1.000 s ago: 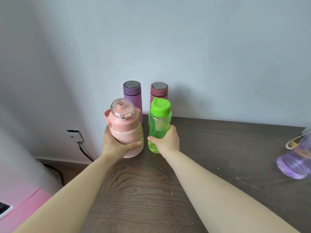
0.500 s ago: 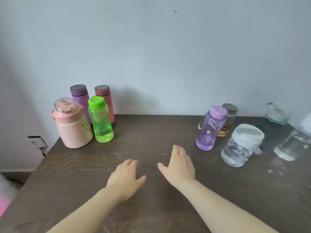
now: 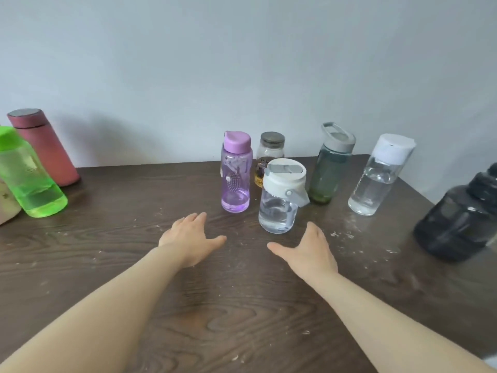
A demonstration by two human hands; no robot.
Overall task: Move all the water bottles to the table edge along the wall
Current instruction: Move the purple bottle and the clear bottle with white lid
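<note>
Both of my hands hover open over the dark wooden table [image 3: 242, 305]. My left hand [image 3: 189, 236] is just in front of a purple bottle [image 3: 235, 173]. My right hand [image 3: 309, 249] is in front of a short clear bottle with a white lid [image 3: 281, 196], not touching it. Behind these stand a small glass jar with a grey lid [image 3: 269, 154], a dark green bottle [image 3: 329, 168] and a tall clear bottle with a white cap [image 3: 379, 176]. A dark grey jug [image 3: 460, 222] stands at the right. At the left by the wall are a green bottle [image 3: 29, 176] and a red flask [image 3: 44, 152].
The pale wall [image 3: 242, 63] runs along the table's far edge. A sliver of the pink jug [image 3: 6, 208] shows at the left frame edge. White specks dot the tabletop. The table's right edge slants away behind the dark jug.
My hands let go of the pink jug and green bottle, drew back, then moved right toward the purple and clear bottles. The view swung right, pushing the left group to the frame edge.
</note>
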